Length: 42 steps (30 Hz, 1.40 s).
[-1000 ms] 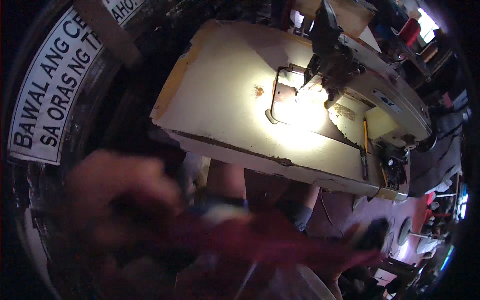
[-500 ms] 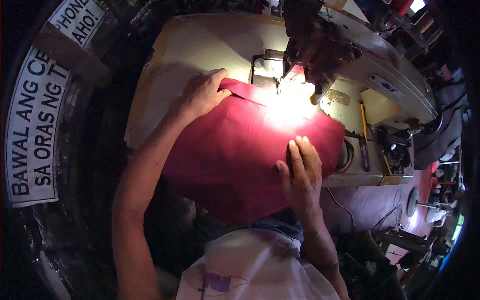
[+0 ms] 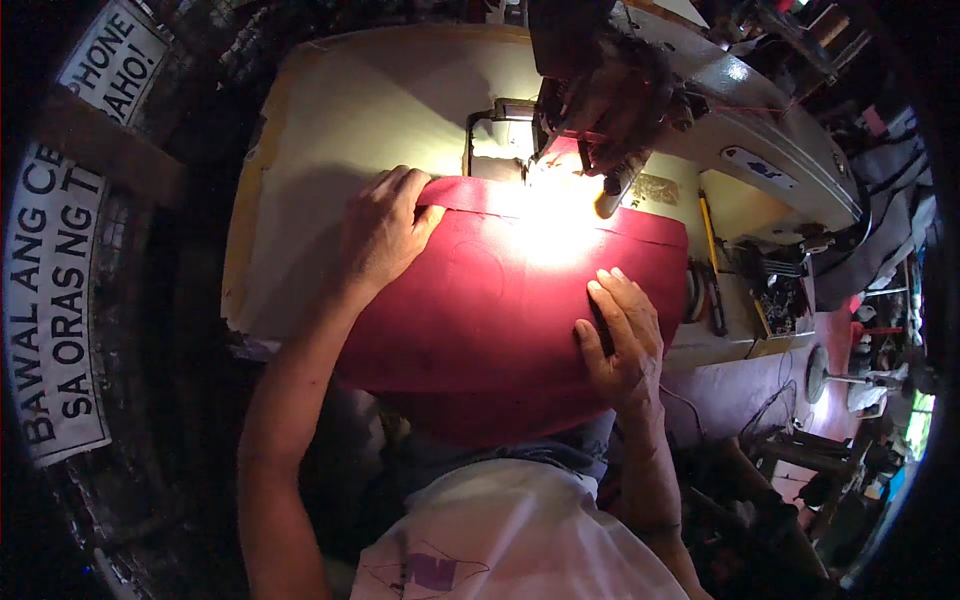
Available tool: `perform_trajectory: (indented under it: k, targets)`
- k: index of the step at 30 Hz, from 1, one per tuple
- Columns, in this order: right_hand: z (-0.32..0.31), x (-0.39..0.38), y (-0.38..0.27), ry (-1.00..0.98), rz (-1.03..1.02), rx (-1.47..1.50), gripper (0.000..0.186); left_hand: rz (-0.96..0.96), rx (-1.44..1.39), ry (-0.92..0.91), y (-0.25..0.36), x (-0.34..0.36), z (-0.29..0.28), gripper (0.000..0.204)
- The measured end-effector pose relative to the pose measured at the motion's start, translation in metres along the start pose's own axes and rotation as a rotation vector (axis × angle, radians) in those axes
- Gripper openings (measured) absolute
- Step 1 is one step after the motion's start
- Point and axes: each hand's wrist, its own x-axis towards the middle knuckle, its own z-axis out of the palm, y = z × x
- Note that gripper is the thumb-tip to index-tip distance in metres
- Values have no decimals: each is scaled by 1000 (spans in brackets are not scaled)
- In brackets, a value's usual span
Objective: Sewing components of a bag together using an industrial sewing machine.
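A dark red cloth lies over the front of the sewing machine bed, and its lower part hangs toward my lap. Its far edge is folded over in a narrow band that runs under the lit needle area of the sewing machine. My left hand pinches this folded edge left of the needle, thumb and fingers closed on it. To the right and nearer to me, my right hand rests flat on the cloth, fingers stretched out. Glare hides the stitching point.
The pale table stretches left and behind the cloth. A yellow pencil-like stick and a small tray of dark small items lie right of the cloth, below the machine arm. Lettered signs hang at the far left.
The cloth has shifted right relative to the needle, and its folded edge now lies straighter across. My right hand has slid right with it. The whole view has shifted slightly.
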Motion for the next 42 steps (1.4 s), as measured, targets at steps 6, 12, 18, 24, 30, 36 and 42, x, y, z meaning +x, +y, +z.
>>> perform_trajectory:
  k: [6,12,18,24,30,36,42]
  targets:
    - [2,-2,-2,25,31,27,39,16,7,13,0,-3,0,24]
    - [5,-3,0,54,0,31,37,-28,14,26,1,-2,1,24]
    - [6,-4,0,95,-1,54,36,-38,6,-10,1,-2,-1,28]
    - [8,-4,1,114,-7,70,35,-49,-7,-16,-1,-4,0,29]
    - [8,-4,1,107,-2,49,35,-38,-6,-3,-5,-4,3,31]
    - [9,-5,1,106,4,45,35,-47,-2,-10,-5,-4,3,31]
    - [9,-5,1,98,10,41,35,-48,-19,11,-5,-4,5,31]
